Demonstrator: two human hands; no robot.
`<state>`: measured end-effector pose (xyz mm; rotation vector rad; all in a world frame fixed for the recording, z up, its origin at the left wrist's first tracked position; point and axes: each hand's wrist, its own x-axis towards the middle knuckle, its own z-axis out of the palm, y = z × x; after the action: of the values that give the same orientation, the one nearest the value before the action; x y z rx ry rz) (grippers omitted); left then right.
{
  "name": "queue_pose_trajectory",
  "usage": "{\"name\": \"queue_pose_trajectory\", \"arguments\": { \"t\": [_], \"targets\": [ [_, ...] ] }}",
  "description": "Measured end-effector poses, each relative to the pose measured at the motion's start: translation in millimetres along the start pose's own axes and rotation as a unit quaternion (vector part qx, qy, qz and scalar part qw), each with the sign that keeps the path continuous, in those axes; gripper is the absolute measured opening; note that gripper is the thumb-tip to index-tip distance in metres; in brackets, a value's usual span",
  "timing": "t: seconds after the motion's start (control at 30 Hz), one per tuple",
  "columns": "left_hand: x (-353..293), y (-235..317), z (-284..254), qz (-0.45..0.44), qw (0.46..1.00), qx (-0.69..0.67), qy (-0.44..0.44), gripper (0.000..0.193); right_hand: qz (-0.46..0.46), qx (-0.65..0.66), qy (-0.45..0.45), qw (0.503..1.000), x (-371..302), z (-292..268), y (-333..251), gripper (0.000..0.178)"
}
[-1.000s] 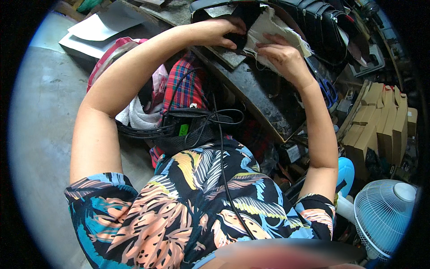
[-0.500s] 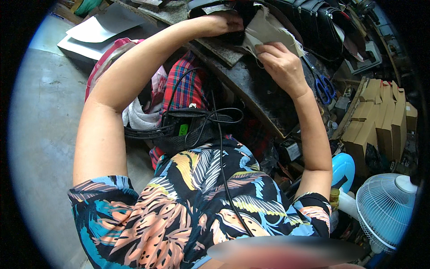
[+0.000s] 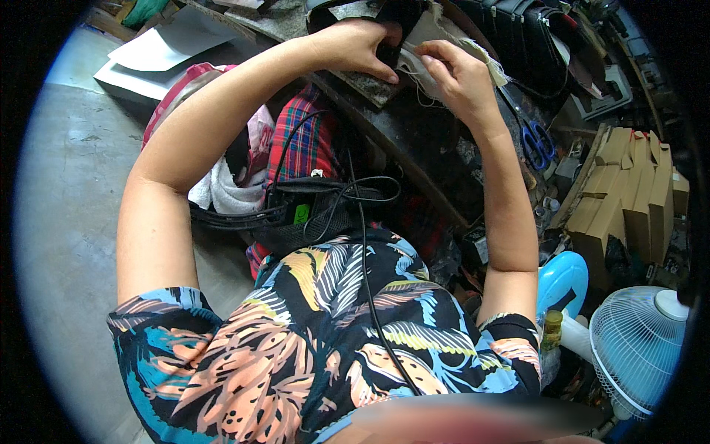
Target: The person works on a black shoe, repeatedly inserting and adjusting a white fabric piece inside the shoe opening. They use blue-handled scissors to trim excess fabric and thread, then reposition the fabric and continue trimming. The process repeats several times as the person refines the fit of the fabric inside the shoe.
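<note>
At the top of the head view, my left hand (image 3: 360,49) curves round a black piece of material (image 3: 401,12), thumb and fingers on either side of it. Beside it, a frayed off-white cloth (image 3: 435,27) with loose threads lies against the black piece. My right hand (image 3: 464,80) pinches the cloth's near edge between thumb and fingers. What lies under my left fingers is partly hidden. Below both hands is a dark worktable (image 3: 414,159) with a rough grey slab (image 3: 370,87) on it.
Blue-handled scissors (image 3: 538,144) lie right of my right hand. Cardboard boxes (image 3: 625,196) and a fan (image 3: 637,344) stand at the right. Red plaid cloth (image 3: 302,137) and black cables (image 3: 237,218) are near my lap. White sheets (image 3: 174,41) sit at far left.
My right hand has shifted slightly up and now pinches nearer the black piece. My left thumb has spread away from its fingers. Loose threads now hang from the cloth.
</note>
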<state>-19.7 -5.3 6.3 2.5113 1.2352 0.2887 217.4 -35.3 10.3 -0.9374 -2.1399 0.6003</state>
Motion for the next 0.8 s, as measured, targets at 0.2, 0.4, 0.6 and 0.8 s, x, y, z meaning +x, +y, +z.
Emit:
{"name": "queue_pose_trajectory", "arguments": {
  "t": [0.2, 0.4, 0.6, 0.8],
  "targets": [
    [2, 0, -13, 0.059, 0.998, 0.023, -0.004, 0.030, -0.002, -0.151, 0.001, 0.989, -5, 23, -2, 0.034],
    [22, -16, -10, 0.002, 1.000, 0.014, 0.015, 0.028, -0.114, -0.236, 0.086, 0.961, -4, 29, 0, 0.017],
    [24, -24, 0, 0.024, 0.999, 0.035, 0.014, 0.028, -0.066, -0.149, 0.103, 0.981, 2, 30, 9, 0.013],
    [17, -18, -2, 0.011, 0.999, 0.048, -0.021, 0.029, 0.100, 0.011, 0.078, 0.992, 10, 25, 17, 0.018]
  ]
}}
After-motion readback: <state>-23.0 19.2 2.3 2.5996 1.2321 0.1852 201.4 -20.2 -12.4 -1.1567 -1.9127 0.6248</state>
